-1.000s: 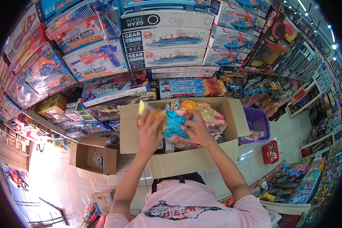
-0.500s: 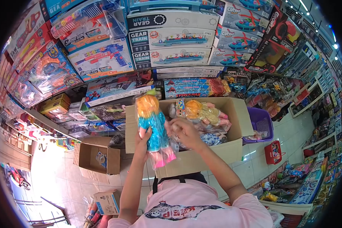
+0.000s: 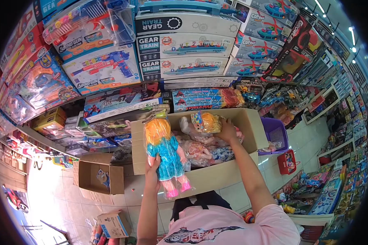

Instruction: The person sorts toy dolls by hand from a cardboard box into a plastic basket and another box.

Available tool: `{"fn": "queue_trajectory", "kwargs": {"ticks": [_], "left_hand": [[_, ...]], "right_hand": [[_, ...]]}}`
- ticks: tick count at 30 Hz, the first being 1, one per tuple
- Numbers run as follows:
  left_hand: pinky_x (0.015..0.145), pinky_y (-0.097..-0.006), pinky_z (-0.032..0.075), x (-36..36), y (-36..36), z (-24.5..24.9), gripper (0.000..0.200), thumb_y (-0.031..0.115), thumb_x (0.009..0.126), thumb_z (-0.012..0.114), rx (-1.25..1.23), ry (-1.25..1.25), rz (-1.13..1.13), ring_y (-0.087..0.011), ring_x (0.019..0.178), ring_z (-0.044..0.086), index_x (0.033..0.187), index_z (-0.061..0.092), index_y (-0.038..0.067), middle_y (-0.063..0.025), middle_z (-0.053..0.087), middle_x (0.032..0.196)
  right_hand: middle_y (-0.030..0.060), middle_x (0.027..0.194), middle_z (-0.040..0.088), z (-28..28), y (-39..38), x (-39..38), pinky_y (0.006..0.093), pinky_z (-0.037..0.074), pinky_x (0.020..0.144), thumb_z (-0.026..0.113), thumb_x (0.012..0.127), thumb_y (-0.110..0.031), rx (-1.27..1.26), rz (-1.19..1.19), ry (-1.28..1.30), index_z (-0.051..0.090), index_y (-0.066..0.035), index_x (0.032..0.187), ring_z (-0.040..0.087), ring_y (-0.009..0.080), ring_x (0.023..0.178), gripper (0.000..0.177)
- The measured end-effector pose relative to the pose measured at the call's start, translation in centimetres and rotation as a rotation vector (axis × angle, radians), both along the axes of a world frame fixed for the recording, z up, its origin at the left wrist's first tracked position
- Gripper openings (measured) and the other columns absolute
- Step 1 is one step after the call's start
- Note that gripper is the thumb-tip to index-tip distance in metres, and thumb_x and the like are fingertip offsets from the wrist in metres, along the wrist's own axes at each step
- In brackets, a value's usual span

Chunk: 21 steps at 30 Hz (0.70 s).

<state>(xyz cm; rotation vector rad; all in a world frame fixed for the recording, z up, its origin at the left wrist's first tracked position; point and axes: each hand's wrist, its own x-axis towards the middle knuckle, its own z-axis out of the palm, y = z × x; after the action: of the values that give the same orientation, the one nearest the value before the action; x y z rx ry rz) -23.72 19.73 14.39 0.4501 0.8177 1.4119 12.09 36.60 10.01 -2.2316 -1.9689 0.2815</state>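
My left hand (image 3: 154, 170) holds a bagged doll (image 3: 164, 155) with orange hair, a blue dress and pink shoes, upright in front of a large cardboard box (image 3: 210, 176). My right hand (image 3: 228, 131) reaches into the box and grips a second bagged doll (image 3: 207, 121) with orange hair near the back wall. Several more bagged dolls (image 3: 200, 149) lie in the box below it.
Boxed toys fill the shelves behind: Gear Train boxes (image 3: 182, 45), a Sound Gun box (image 3: 98, 67). A small open carton (image 3: 95, 177) sits on the tiled floor at left, another small box (image 3: 114, 223) below it. A purple basket (image 3: 276, 134) and red basket (image 3: 286, 161) stand right.
The blue-dressed doll has come out of the box in my left hand alone and now hangs in front of the box. My right hand let it go and reached back to another doll.
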Motion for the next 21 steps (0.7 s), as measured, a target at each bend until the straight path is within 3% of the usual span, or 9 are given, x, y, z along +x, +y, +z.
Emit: {"fn": "queue_trajectory", "kwargs": {"ticks": [6, 9, 12, 14, 15, 17, 18, 19, 21], "left_hand": [[0.098, -0.0336, 0.05, 1.8, 0.1, -0.3, 0.05, 0.014, 0.098, 0.062, -0.04, 0.023, -0.004, -0.0161, 0.116, 0.06, 0.143, 0.043, 0.003, -0.0064, 0.059, 0.13], [0.098, -0.0334, 0.05, 3.9, -0.3, 0.6, 0.05, 0.014, 0.097, 0.062, -0.03, 0.043, 0.0, -0.0156, 0.115, 0.06, 0.143, 0.044, 0.003, -0.0059, 0.059, 0.129], [0.097, -0.0331, 0.05, 6.5, -0.9, 1.3, 0.048, 0.014, 0.097, 0.062, 0.005, 0.046, 0.026, -0.0152, 0.115, 0.06, 0.142, 0.046, 0.003, -0.0053, 0.06, 0.129], [0.098, -0.033, 0.05, 8.7, -1.2, 1.9, 0.048, 0.013, 0.098, 0.062, 0.033, 0.051, 0.028, -0.015, 0.115, 0.06, 0.142, 0.046, 0.003, -0.0049, 0.06, 0.129], [0.098, -0.0338, 0.05, 9.9, -1.3, 2.2, 0.047, 0.015, 0.099, 0.06, 0.067, 0.056, 0.02, -0.0157, 0.116, 0.06, 0.142, 0.045, 0.004, -0.0051, 0.059, 0.13], [0.099, -0.0354, 0.05, 12.6, -1.5, 2.9, 0.046, 0.018, 0.102, 0.055, 0.132, 0.064, 0.003, -0.0172, 0.117, 0.059, 0.144, 0.042, 0.006, -0.0056, 0.057, 0.132], [0.099, -0.0351, 0.05, 14.0, -1.6, 3.0, 0.046, 0.018, 0.102, 0.055, 0.16, 0.089, -0.021, -0.0166, 0.118, 0.059, 0.144, 0.042, 0.006, -0.0051, 0.057, 0.132], [0.099, -0.0351, 0.05, 15.6, -1.8, 3.3, 0.046, 0.018, 0.102, 0.055, 0.162, 0.095, -0.03, -0.0166, 0.118, 0.059, 0.144, 0.042, 0.006, -0.0051, 0.057, 0.132], [0.098, -0.033, 0.049, 19.0, -2.4, 4.0, 0.044, 0.019, 0.101, 0.06, 0.171, 0.079, -0.031, -0.0141, 0.114, 0.059, 0.14, 0.047, 0.005, -0.0036, 0.06, 0.128]], "right_hand": [[0.0225, 0.129, 0.052, 0.5, -2.2, 3.6, 0.0465, 0.049, 0.099, 0.088, 0.061, -0.031, 0.126, 0.197, 0.137, 0.06, -0.01, 0.133, 0.056, 0.0449, 0.118, 0.08], [0.0267, 0.125, 0.055, 1.3, -3.7, 5.6, 0.0478, 0.049, 0.097, 0.083, 0.071, -0.027, 0.37, 0.231, 0.164, 0.059, -0.012, 0.134, 0.058, 0.0451, 0.111, 0.069], [0.0281, 0.113, 0.061, 3.4, -4.9, 8.7, 0.0487, 0.051, 0.087, 0.08, 0.076, -0.025, 0.6, 0.268, 0.228, 0.066, -0.005, 0.119, 0.061, 0.0445, 0.102, 0.05], [0.0231, 0.098, 0.066, 8.0, -7.1, 9.9, 0.0458, 0.05, 0.077, 0.077, 0.082, -0.026, 0.565, 0.091, 0.584, 0.066, 0.002, 0.1, 0.065, 0.0353, 0.088, 0.035], [0.0231, 0.098, 0.066, 8.5, -7.7, 11.7, 0.0458, 0.05, 0.077, 0.077, 0.082, -0.026, 0.577, 0.081, 0.586, 0.066, 0.002, 0.1, 0.065, 0.0353, 0.088, 0.035], [0.015, 0.088, 0.065, 9.2, -9.2, 16.1, 0.0407, 0.048, 0.069, 0.073, 0.09, -0.029, 0.439, -0.105, 0.906, 0.064, 0.003, 0.086, 0.061, 0.02, 0.078, 0.034], [0.0077, 0.091, 0.063, 10.3, -10.5, 18.0, 0.033, 0.047, 0.072, 0.071, 0.093, -0.032, 0.447, -0.054, 1.002, 0.064, 0.003, 0.092, 0.055, 0.0108, 0.084, 0.035], [0.0077, 0.091, 0.063, 11.8, -12.2, 18.8, 0.033, 0.047, 0.072, 0.071, 0.093, -0.032, 0.453, -0.063, 1.007, 0.064, 0.003, 0.092, 0.055, 0.0108, 0.084, 0.035], [0.0044, 0.097, 0.064, 14.7, -15.2, 19.8, 0.0286, 0.046, 0.077, 0.07, 0.094, -0.032, 0.817, -0.106, 1.236, 0.064, 0.002, 0.101, 0.056, 0.0111, 0.089, 0.035]]}}
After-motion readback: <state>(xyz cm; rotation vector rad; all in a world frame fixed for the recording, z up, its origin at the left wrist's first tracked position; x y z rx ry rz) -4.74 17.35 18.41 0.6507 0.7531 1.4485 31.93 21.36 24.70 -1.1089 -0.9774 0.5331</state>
